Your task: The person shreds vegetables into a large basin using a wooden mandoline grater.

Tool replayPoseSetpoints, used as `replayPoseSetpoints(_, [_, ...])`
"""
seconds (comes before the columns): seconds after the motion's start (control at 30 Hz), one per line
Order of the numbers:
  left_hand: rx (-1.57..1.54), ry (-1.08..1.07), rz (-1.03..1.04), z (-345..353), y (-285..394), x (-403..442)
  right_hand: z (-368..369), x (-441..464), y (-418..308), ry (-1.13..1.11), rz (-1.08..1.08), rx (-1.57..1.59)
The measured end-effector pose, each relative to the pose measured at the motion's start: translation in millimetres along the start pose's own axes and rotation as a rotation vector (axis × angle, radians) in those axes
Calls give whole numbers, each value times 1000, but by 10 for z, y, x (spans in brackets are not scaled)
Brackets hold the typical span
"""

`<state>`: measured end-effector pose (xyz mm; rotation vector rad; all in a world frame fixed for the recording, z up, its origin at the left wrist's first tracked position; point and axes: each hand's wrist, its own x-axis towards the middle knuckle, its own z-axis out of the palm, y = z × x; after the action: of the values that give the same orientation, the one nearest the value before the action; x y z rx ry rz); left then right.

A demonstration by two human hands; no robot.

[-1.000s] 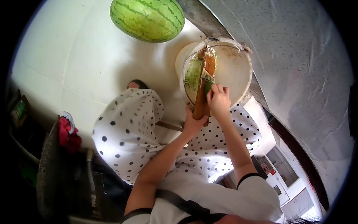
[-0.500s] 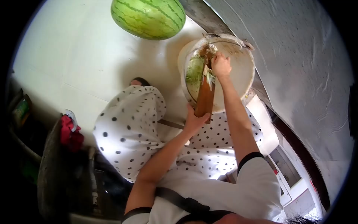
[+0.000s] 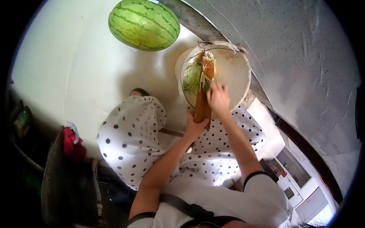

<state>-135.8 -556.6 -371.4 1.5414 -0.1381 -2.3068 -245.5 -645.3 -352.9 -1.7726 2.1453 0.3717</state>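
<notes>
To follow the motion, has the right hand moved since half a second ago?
Yes: against the bucket, the right hand moved toward its near side.

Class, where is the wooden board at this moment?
In the head view, the board lies just right of centre, its upper part in the bucket, its lower end in the left hand.

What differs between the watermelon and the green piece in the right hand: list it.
The watermelon is large; the green piece is much smaller.
The watermelon is plainly striped; the green piece shows no clear stripes.
The watermelon rests on the floor; the green piece is against the wooden board, in the right hand.
Both are green.
</notes>
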Motion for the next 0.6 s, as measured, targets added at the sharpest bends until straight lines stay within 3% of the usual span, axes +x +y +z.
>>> replayPoseSetpoints(0.07, [-44,-98,98,-52,-63,-4,34,-223,29,60,-30,99])
replayPoseSetpoints(0.17, [-56,-79,-25,-25,-5,-41,357,565,176,168,63,39])
replayPoseSetpoints(0.27, [-27,-8,-9,-3,81,-102,612,986,329,220,86,69])
replayPoseSetpoints(0.4, [-26,-68,-42,-20,-17,-41,308,157,219,230,-37,82])
replayPoseSetpoints(0.47, [-113,-37,68,-10,-44,-74,313,39,175,274,-118,113])
replayPoseSetpoints(0.6, [-21,-22,-146,-13,152,-136,606,1029,296,187,79,38])
